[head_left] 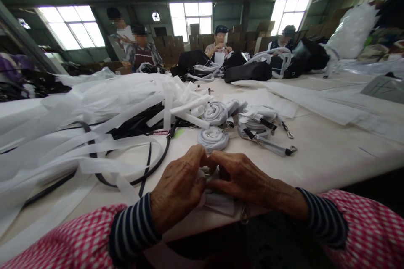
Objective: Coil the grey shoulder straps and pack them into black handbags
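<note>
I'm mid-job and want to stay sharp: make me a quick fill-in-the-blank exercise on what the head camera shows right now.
1. Of the left hand and the right hand, ____ touch the white material.
2. In the picture, the curved black strap lies mostly to the ____ of the left hand.
3. The dark cuffs are patterned with pale ____.
4. In the background there are ____ bright windows.

Missing words: both; left; stripes; three.
</note>
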### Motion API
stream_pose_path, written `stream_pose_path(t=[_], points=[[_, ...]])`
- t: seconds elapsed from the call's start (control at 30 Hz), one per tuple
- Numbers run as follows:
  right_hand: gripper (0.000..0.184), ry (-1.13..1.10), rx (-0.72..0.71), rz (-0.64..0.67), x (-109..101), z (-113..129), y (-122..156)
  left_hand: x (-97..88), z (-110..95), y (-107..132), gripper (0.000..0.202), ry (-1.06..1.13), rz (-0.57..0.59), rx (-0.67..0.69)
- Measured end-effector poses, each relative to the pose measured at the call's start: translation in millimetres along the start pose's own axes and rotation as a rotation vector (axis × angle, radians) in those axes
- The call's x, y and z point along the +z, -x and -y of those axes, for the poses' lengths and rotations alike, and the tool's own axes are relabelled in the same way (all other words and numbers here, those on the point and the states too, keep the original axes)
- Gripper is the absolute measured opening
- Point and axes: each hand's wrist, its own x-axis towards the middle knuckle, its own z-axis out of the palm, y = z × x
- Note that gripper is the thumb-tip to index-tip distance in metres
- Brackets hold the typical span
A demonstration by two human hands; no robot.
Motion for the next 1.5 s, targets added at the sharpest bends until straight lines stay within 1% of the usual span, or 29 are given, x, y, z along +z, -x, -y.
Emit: stream_pose_path(t=[0.07,0.1,0.2,0.27,0.37,0.43,0.5,0.6,0.7,0.77,0.8,0.87,0.93,1.0,1.07,1.1,1.13,1.2,1.23,1.27,1.3,1.33,1.4,1.43,1.5], points=[[0.023,0.022,0.003,0.008,0,0,0,-3.7,-2,-1,0.017,0.023,0.032,-0.094],[0.021,0.026,0.008,0.014,0,0,0,-5.2,-3,-1,0.016,0.033,0.047,-0.112],[0.02,0.01,0.008,0.025,-2,0,0,-7.4,-4,0,0.018,0.04,0.055,-0.081],[0.019,-0.016,0.01,0.029,-3,1,0,-8.0,-3,0,0.018,0.026,0.086,-0.057],[0.018,-0.059,0.033,0.032,-4,1,1,-8.2,1,-5,0.018,0.006,0.15,-0.069],[0.02,-0.057,0.034,0.026,-3,0,2,-6.6,2,-8,0.018,-0.015,0.154,-0.052],[0.02,-0.013,0.007,0.001,-1,-2,3,-3.2,3,-7,0.018,-0.049,0.134,0.023],[0.02,0.039,-0.013,-0.027,2,-3,6,2.7,4,2,0.022,-0.121,0.093,0.148],[0.02,0.039,-0.005,-0.002,0,1,12,6.6,9,18,0.02,-0.195,0.064,0.22],[0.023,0.087,-0.041,0.022,-1,5,18,9.2,16,27,0.017,-0.244,-0.007,0.29],[0.029,0.137,-0.066,0.034,-1,6,22,11.0,21,32,0.017,-0.269,-0.066,0.338],[0.042,0.262,-0.099,0.057,1,7,29,16.4,30,37,0.026,-0.306,-0.185,0.442],[0.047,0.373,-0.107,0.072,5,7,34,23.3,36,40,0.032,-0.319,-0.239,0.511],[0.047,0.448,-0.114,0.064,9,8,37,28.8,40,40,0.034,-0.31,-0.247,0.525],[0.046,0.495,-0.109,0.046,9,8,37,29.0,42,39,0.034,-0.292,-0.237,0.498],[0.044,0.5,-0.109,0.053,6,9,35,25.8,42,38,0.034,-0.269,-0.209,0.479],[0.04,0.488,-0.129,0.088,1,10,33,20.2,43,38,0.034,-0.233,-0.167,0.458],[0.032,0.42,-0.213,0.174,-14,11,29,2.2,44,39,0.035,-0.157,-0.084,0.413],[0.032,0.385,-0.263,0.202,-21,13,26,-8.9,45,40,0.037,-0.136,-0.067,0.39],[0.035,0.364,-0.304,0.216,-27,15,24,-20.4,45,42,0.041,-0.134,-0.075,0.365],[0.038,0.361,-0.315,0.216,-31,16,22,-31.2,45,44,0.045,-0.149,-0.103,0.343],[0.04,0.373,-0.29,0.198,-32,19,19,-40.3,44,46,0.049,-0.178,-0.136,0.324],[0.042,0.416,-0.197,0.175,-25,23,14,-50.5,42,49,0.051,-0.241,-0.18,0.303],[0.044,0.433,-0.156,0.172,-17,24,13,-50.8,41,50,0.051,-0.272,-0.187,0.309],[0.05,0.461,-0.115,0.163,2,27,10,-42.5,41,52,0.05,-0.335,-0.175,0.346]])
